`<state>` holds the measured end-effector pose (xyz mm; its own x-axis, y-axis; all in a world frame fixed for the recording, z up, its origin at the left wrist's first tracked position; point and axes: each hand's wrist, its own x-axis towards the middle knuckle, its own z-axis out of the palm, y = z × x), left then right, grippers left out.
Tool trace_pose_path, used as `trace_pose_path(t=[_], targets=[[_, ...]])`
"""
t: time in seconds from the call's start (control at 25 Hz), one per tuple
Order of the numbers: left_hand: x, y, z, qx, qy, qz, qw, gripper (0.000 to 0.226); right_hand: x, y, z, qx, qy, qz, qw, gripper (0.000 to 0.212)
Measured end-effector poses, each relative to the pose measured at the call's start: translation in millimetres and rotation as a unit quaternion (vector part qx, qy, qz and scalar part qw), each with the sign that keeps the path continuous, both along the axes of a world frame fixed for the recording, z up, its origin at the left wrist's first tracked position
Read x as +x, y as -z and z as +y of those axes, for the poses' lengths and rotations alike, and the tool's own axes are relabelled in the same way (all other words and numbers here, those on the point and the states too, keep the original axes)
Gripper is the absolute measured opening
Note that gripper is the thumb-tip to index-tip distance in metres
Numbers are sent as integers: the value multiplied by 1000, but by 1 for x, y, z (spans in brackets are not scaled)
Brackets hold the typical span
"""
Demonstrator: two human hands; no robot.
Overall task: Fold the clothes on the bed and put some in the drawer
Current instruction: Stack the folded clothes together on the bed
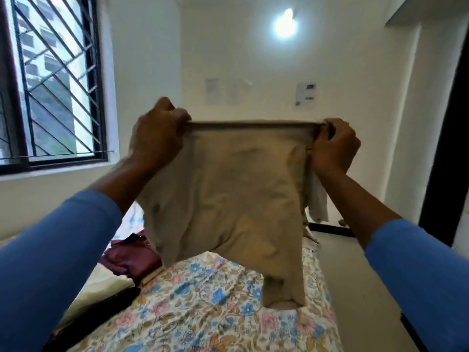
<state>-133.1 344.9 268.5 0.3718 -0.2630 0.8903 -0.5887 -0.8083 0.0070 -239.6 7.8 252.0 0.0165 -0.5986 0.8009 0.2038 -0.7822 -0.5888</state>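
A pair of beige trousers point(228, 194) hangs in the air above the bed point(203, 313), stretched flat by its waistband. My left hand point(154, 138) grips the waistband's left end and my right hand point(332, 146) grips its right end. The trouser legs hang down, and the right leg's lower end touches the floral bedsheet. A maroon garment point(129, 257) lies crumpled on the bed to the left, partly hidden behind the trousers. A cream cloth point(101, 283) lies beside it.
A barred window point(50, 80) fills the left wall. The white far wall carries papers point(305, 94) and a lit lamp point(285, 24). Grey floor point(355, 275) runs along the bed's right side toward a dark doorway point(446, 148).
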Motion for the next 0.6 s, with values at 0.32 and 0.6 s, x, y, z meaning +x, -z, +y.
trace_pose_path(t=[0.32,0.6], targets=[[-47,-3,-17,-138,-75,96,983,30,-35,6,8,231,-29,-95,968,20],[-54,10,-3,-342,50,163,924,27,-83,3,-12,16,-14,77,997,16]])
